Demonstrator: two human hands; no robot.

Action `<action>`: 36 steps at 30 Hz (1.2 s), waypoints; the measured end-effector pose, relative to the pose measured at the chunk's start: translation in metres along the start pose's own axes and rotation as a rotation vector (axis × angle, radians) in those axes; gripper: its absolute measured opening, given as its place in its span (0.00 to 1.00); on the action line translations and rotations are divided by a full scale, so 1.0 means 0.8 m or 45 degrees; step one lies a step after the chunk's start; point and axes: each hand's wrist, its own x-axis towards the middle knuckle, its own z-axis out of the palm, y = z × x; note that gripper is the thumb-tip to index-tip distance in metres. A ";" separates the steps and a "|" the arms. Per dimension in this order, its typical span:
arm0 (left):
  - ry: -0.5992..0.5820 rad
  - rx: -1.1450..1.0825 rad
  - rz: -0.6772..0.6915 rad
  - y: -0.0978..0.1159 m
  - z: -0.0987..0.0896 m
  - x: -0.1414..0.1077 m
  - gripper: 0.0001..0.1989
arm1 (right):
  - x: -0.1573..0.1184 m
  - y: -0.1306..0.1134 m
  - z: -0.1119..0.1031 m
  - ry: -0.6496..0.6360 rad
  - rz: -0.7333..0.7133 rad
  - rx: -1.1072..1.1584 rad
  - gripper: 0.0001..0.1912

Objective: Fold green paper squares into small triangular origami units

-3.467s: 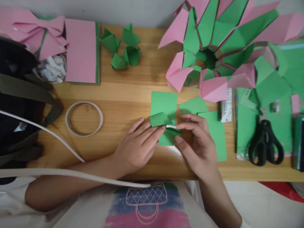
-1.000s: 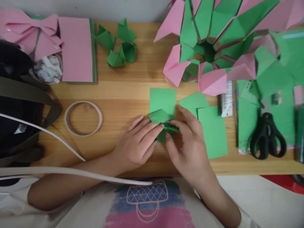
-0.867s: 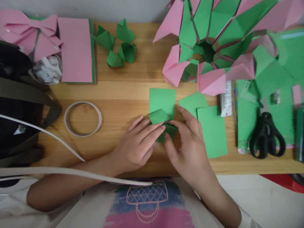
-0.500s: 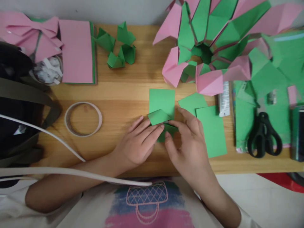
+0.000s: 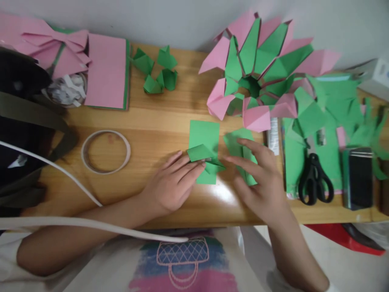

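Observation:
My left hand [image 5: 173, 182] rests on the wood with its fingertips on a small folded green piece [image 5: 199, 152], which lies on a green sheet [image 5: 204, 132]. The fingers look wrapped against the fold's left and lower edge. To the right, my right hand [image 5: 261, 174] hovers with fingers apart and nothing between them. It partly covers more green sheets [image 5: 238, 140]. A small pale spot shows at the middle of the folded piece.
A pink and green paper ring [image 5: 249, 87] stands at the back, with black scissors [image 5: 315, 178] to its front right. Small green folded pieces [image 5: 153, 84], a tape roll [image 5: 128, 152], a pink paper stack [image 5: 105, 71] and a white cable [image 5: 91, 221] are on the left side.
My right hand has let go of the folded piece and moved right, its fingers spreading. My left hand stays on the piece. The view has shifted to the right.

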 end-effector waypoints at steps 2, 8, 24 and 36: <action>0.005 -0.055 0.004 -0.002 0.001 -0.001 0.18 | 0.002 0.021 -0.007 -0.121 -0.196 0.061 0.18; 0.046 -0.181 0.015 -0.004 -0.003 0.001 0.18 | 0.023 0.041 -0.018 -0.422 -0.608 -0.153 0.20; -0.023 -0.055 0.125 -0.015 -0.009 0.003 0.16 | 0.045 0.044 -0.002 -0.329 -0.956 -0.413 0.19; -0.171 -0.090 0.147 -0.031 -0.018 -0.005 0.18 | 0.038 0.047 0.004 -0.307 -0.775 -0.277 0.15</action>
